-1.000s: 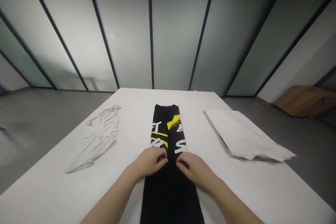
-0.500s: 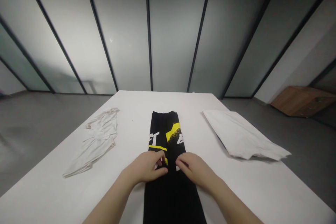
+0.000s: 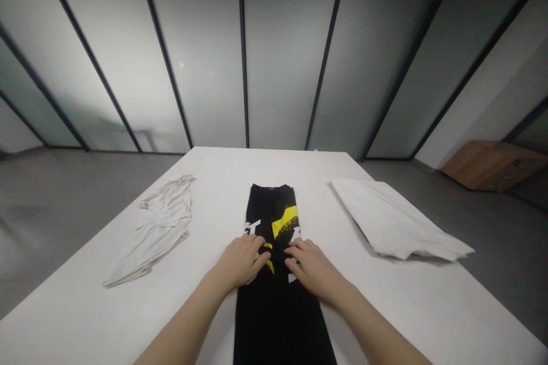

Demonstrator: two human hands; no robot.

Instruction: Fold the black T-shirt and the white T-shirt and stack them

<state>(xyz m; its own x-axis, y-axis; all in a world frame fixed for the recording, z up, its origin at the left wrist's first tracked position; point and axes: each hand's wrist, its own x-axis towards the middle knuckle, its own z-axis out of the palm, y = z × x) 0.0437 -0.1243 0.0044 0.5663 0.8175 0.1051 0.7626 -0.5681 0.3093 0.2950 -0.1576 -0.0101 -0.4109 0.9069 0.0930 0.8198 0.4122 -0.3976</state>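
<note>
Flat on the black printed trousers (image 3: 278, 319), the left hand (image 3: 240, 262) and right hand (image 3: 310, 268) are laid open, just apart, with nothing clamped. The trousers lie lengthwise beneath and ahead of both hands on a white table (image 3: 205, 182). A crumpled off-white cloth (image 3: 156, 228) is placed left of the left hand, a folded white cloth (image 3: 394, 219) right of the right hand. Frosted glass panels (image 3: 286, 57) are seen furthest ahead.

The left hand (image 3: 240, 261) and right hand (image 3: 311, 269) lie palm-down and open on the black trousers (image 3: 278, 319), fingers slightly spread and gently curved, their fingertips just apart above the trousers' centre line.
</note>
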